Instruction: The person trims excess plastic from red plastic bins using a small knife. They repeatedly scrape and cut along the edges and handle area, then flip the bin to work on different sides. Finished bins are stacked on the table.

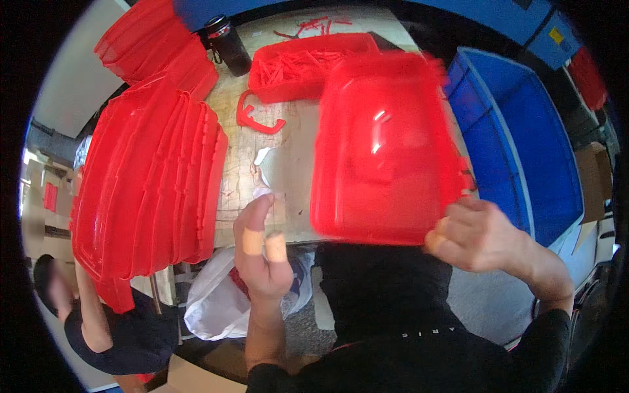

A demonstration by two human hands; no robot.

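Observation:
A glossy red plastic tray with rounded corners lies at the right of the table, its near edge close to my body and its right side blurred. My right hand is closed in a fist at its near right corner, the fingertips hidden. My left hand is raised off the tray's left side, holding nothing, with its fingers apart. Tan coverings wrap two of its fingers. Beyond it, a red hook-shaped plastic piece lies on the table.
Stacked red trays stand at the left, more behind. Farther back are a red bin of thin red strips and a black flask. A blue crate sits right, a white bag below. Another person is lower left.

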